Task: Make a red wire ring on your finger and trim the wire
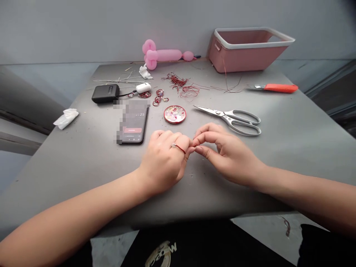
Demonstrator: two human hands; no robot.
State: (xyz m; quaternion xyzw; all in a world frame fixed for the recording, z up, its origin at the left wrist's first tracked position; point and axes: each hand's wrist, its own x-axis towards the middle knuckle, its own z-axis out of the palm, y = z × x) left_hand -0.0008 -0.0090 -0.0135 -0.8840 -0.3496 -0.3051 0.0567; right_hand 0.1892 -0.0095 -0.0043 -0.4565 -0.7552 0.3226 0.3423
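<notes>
My left hand (167, 155) and my right hand (226, 152) meet over the near middle of the table, fingertips pinched together. Between them shows a small bit of red cord (195, 145), mostly hidden by the fingers. A red cord ring (180, 148) with a pale bead circles a finger of my left hand. Just beyond the hands lies a round red-rimmed dish (175, 114) of pale and pink beads. Silver scissors (230, 118) rest beyond my right hand, blades pointing left. Several red cord rings (158, 99) with beads lie behind the dish.
A phone (133, 126) lies left of the dish. Behind it are a black power bank (105, 93) and a white earbud case (143, 88). Tangled red cord (180, 81), a pink balloon (167, 55), a pink basket (241, 59) and an orange cutter (280, 88) occupy the back. Crumpled tissue (66, 118) is left.
</notes>
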